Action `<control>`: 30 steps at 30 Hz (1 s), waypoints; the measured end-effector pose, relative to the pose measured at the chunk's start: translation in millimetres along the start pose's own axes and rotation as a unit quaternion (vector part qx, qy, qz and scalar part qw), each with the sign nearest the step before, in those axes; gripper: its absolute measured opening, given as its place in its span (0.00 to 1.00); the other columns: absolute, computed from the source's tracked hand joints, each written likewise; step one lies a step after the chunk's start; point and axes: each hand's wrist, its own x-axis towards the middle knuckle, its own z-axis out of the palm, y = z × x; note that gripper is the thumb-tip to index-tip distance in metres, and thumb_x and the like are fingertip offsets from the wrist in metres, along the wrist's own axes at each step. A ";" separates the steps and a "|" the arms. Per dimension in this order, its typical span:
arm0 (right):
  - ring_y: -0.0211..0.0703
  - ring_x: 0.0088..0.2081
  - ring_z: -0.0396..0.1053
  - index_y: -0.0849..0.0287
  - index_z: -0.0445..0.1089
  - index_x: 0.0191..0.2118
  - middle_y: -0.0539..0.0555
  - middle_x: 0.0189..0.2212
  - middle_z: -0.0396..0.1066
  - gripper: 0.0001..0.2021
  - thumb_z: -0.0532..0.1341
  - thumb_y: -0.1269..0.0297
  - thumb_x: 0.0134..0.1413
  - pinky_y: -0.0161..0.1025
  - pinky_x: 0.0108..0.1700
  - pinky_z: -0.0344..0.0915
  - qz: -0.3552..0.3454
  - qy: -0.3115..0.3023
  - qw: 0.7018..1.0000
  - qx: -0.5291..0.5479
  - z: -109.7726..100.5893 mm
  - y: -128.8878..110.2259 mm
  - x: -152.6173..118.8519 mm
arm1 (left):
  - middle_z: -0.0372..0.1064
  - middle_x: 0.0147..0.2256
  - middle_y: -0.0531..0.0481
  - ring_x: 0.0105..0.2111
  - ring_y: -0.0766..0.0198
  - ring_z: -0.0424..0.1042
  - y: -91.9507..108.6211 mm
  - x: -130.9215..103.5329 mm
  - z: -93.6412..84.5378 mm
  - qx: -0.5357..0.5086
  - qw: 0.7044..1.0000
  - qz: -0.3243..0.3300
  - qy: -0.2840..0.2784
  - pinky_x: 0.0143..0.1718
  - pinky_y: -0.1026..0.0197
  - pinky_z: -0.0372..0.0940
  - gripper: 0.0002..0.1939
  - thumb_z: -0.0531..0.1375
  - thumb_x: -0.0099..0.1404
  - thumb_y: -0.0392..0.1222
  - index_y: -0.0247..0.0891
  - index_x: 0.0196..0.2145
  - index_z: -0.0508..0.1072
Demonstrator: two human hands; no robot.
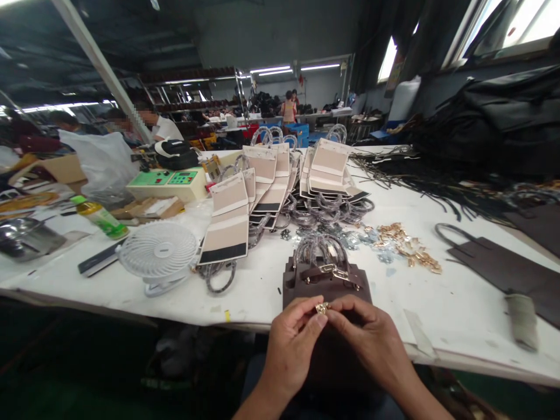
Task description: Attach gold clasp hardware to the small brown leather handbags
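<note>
Between the fingertips of both hands is a small gold metal fitting [322, 308]; its exact kind is too small to tell. My left hand [292, 338] pinches it from the left, thumb and forefinger closed. From the right, my right hand [371, 335] grips its other side, also with closed fingertips. Just beyond the hands, a dark brown handbag [326, 286] sits at the table edge, with plastic-wrapped handles and a gold-trimmed strap across its top. My hands and forearms hide its lower part.
Bag panels [230, 219] with wrapped handles are heaped mid-table. Loose gold fittings [409, 245] lie to their right. A white fan [158, 251], a bottle [100, 217] and a control box [168, 184] stand left. At right are a brown bag piece [503, 268] and a grey roll [521, 319].
</note>
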 end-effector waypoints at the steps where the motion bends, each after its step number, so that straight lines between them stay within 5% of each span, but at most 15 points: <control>1: 0.43 0.37 0.74 0.52 0.78 0.33 0.48 0.32 0.78 0.13 0.68 0.48 0.56 0.36 0.41 0.69 -0.007 -0.017 1.000 -0.002 -1.6 -0.4 1.6 | 0.77 0.48 0.45 0.47 0.56 0.78 -0.5 0.8 -1.0 0.000 1.000 -0.002 0.002 0.52 0.60 0.73 0.17 0.67 0.66 0.49 0.41 0.50 0.81; 8: 0.38 0.35 0.70 0.53 0.75 0.33 0.46 0.31 0.74 0.10 0.66 0.54 0.61 0.34 0.39 0.65 -0.049 -0.105 0.993 -0.017 -14.2 4.7 10.0 | 0.80 0.43 0.45 0.44 0.56 0.79 -0.4 2.9 -0.3 -0.032 0.998 -0.055 -0.021 0.50 0.60 0.73 0.18 0.69 0.64 0.51 0.39 0.47 0.82; 16: 0.40 0.36 0.72 0.53 0.76 0.35 0.49 0.32 0.75 0.06 0.64 0.61 0.64 0.37 0.40 0.67 -0.152 -0.073 0.986 0.009 -14.1 22.0 3.2 | 0.80 0.41 0.45 0.44 0.56 0.78 -1.6 1.7 9.9 -0.050 0.996 -0.067 -0.020 0.51 0.60 0.72 0.16 0.69 0.65 0.51 0.38 0.46 0.81; 23: 0.41 0.37 0.74 0.53 0.75 0.44 0.48 0.30 0.77 0.12 0.66 0.52 0.62 0.38 0.45 0.67 0.038 -0.100 0.987 0.117 -24.1 17.8 5.2 | 0.72 0.44 0.48 0.40 0.64 0.77 0.8 -0.4 16.0 -0.033 0.998 0.027 -0.038 0.45 0.65 0.73 0.11 0.64 0.70 0.46 0.42 0.47 0.81; 30: 0.39 0.34 0.69 0.56 0.74 0.32 0.47 0.29 0.73 0.16 0.63 0.49 0.64 0.35 0.40 0.63 0.014 -0.117 0.992 0.039 -25.0 12.9 4.4 | 0.75 0.43 0.50 0.44 0.63 0.76 -2.6 -5.7 11.3 0.158 0.980 0.114 -0.037 0.48 0.62 0.70 0.10 0.61 0.73 0.43 0.46 0.49 0.79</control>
